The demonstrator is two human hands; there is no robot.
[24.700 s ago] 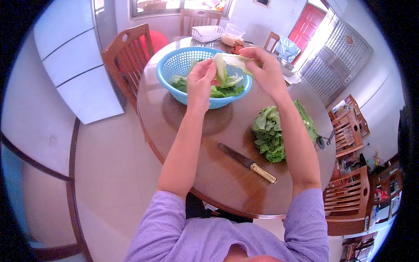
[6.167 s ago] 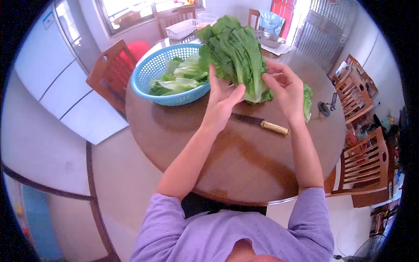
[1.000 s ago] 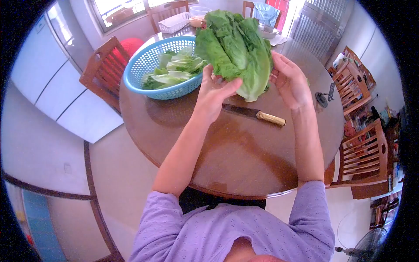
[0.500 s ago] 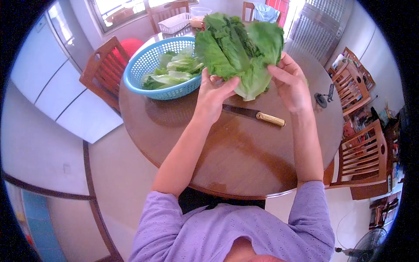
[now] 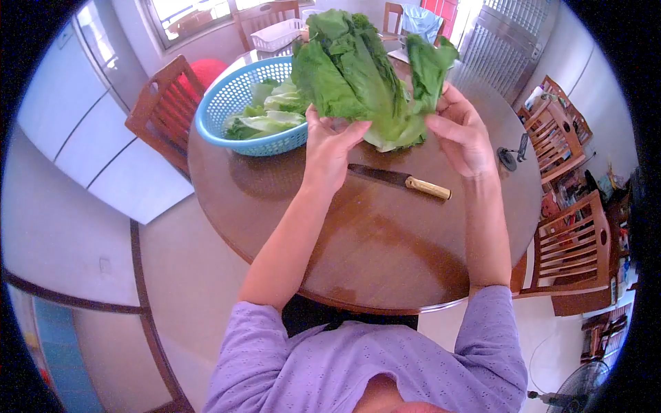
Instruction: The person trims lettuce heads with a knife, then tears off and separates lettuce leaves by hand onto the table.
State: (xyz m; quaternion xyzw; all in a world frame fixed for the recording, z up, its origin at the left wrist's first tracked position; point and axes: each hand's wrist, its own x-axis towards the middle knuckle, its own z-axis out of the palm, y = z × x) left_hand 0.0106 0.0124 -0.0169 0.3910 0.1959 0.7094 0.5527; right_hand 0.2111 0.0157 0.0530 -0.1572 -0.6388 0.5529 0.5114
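A large green head of lettuce [image 5: 348, 76] is held up over the table, its pale base toward me. My left hand [image 5: 329, 144] grips its left side, thumb in front and fingers partly hidden behind the leaves. On the other side my right hand [image 5: 463, 131] pinches a lettuce leaf [image 5: 428, 76] that stands out from the head, still meeting it near the base. Below the lettuce lies a knife [image 5: 428, 187] with a wooden handle, its dark blade pointing left. Cut or torn pale leaves [image 5: 275, 110] rest in a blue perforated basket [image 5: 227, 141] at the left.
The round brown table [image 5: 385, 255] spans the middle. A small black stand [image 5: 507, 158] sits near its right edge, and a white basket [image 5: 275, 34] at the far side. Wooden chairs [image 5: 160, 110] surround the table. A fan [image 5: 585, 385] stands at lower right.
The lettuce head has shifted slightly left and turned. The leaf in my right hand has bent away to the right, opening a gap from the head.
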